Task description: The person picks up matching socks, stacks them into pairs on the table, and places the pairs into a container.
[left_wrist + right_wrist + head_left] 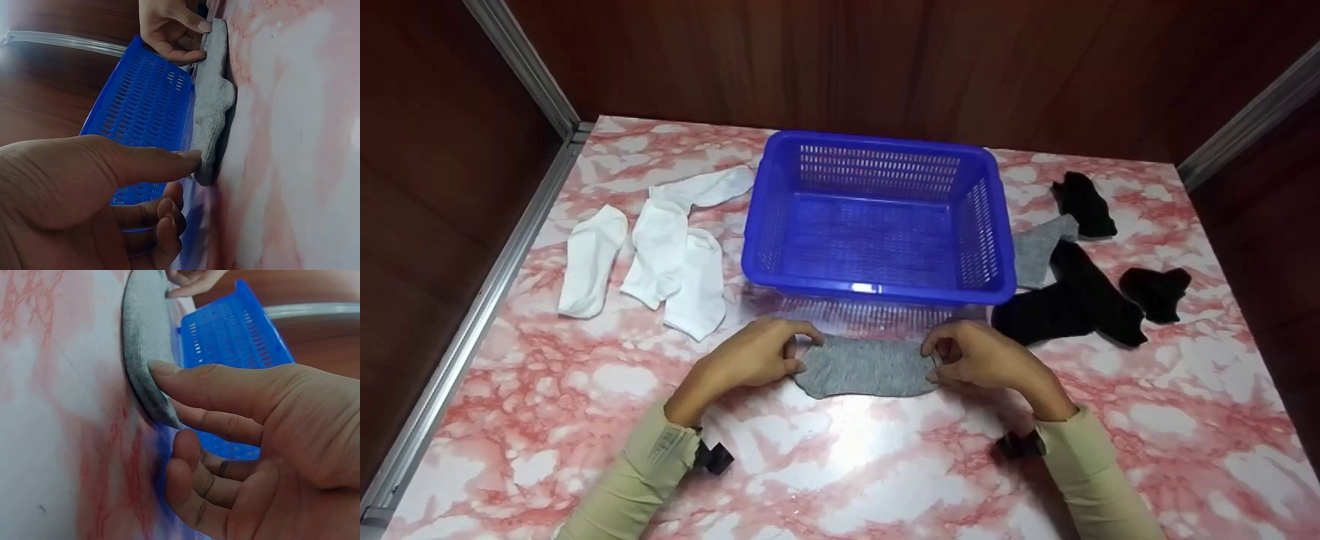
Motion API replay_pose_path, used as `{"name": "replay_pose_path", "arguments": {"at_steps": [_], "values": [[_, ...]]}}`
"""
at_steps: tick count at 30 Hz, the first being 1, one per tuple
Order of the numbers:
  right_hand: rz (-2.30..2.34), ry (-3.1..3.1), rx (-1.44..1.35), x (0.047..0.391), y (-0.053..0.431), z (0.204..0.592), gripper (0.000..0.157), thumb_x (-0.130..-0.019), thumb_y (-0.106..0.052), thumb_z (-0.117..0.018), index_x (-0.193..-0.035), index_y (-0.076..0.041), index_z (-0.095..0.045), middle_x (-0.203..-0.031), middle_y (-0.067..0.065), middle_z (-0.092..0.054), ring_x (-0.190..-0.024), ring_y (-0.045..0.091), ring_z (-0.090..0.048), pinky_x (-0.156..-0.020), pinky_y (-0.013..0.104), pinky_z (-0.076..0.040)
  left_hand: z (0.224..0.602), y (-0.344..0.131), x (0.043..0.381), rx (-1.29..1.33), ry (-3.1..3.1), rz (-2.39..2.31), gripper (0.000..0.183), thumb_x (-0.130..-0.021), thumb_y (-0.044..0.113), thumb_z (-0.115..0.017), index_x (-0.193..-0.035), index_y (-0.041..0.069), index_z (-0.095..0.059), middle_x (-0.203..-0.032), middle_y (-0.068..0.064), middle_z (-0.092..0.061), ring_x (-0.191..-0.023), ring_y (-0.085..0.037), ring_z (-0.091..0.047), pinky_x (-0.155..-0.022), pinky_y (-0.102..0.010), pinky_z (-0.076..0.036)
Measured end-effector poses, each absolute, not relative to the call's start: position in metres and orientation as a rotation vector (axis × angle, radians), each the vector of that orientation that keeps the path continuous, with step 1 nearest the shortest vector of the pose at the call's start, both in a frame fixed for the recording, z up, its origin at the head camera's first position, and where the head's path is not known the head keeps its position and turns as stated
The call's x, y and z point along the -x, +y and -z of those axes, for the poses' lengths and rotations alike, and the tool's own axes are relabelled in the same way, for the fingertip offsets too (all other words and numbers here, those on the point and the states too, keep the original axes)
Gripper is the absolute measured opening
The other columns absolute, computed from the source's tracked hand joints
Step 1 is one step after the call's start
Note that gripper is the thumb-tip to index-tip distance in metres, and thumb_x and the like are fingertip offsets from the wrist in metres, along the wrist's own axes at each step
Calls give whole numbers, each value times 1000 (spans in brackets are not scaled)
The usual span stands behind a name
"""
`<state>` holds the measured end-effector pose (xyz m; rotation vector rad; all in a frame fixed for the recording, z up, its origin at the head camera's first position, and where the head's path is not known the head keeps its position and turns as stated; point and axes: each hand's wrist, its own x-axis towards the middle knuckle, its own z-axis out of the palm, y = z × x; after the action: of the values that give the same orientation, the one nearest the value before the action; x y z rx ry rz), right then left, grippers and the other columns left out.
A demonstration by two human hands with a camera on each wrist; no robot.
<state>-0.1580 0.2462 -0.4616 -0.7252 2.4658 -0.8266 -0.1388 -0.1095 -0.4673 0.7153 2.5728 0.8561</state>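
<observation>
A grey sock (870, 367) lies stretched sideways on the table, just in front of the blue basket (877, 291). My left hand (757, 352) pinches its left end between thumb and forefinger. At the opposite end, my right hand (979, 356) pinches the sock's edge the same way. The left wrist view shows the sock (211, 107) edge-on, slightly bunched in the middle, with the left thumb pressing on its near end. In the right wrist view, the right thumb rests on top of the sock (147, 332), and the other fingers curl beside it.
Several white socks (592, 259) lie left of the basket. To its right are another grey sock (1039, 247) and several black socks (1084, 202), some overlapping. Dark wood panels (885, 67) with metal corner strips (529, 67) border the pink marbled table (622, 379).
</observation>
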Motion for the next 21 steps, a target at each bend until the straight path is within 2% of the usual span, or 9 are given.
{"name": "replay_pose_path", "arguments": {"at_steps": [9, 15, 21], "values": [[805, 2460, 735, 157, 246, 460, 23, -84, -14, -86, -104, -10, -73, -88, 3, -70, -81, 12, -62, -74, 27, -54, 467, -108, 138, -710, 2576, -853, 40, -88, 6, -77, -127, 14, -73, -72, 4, -65, -66, -6, -54, -68, -28, -48], [807, 2461, 824, 157, 248, 454, 23, -88, -16, -84, -108, -10, -76, -88, 2, -71, -81, 10, -62, -74, 26, -54, 464, -107, 135, -676, 2572, -869, 39, -90, 2, -70, -128, 12, -73, -81, 2, -71, -70, -8, -58, -69, -29, -50], [787, 2456, 834, 155, 254, 443, 21, -89, -14, -82, -110, -13, -78, -90, 2, -72, -79, 10, -63, -71, 25, -54, 458, -107, 134, -699, 2600, -897, 35, -93, 3, -67, -127, 10, -73, -81, 3, -72, -70, -7, -59, -70, -29, -52]]}}
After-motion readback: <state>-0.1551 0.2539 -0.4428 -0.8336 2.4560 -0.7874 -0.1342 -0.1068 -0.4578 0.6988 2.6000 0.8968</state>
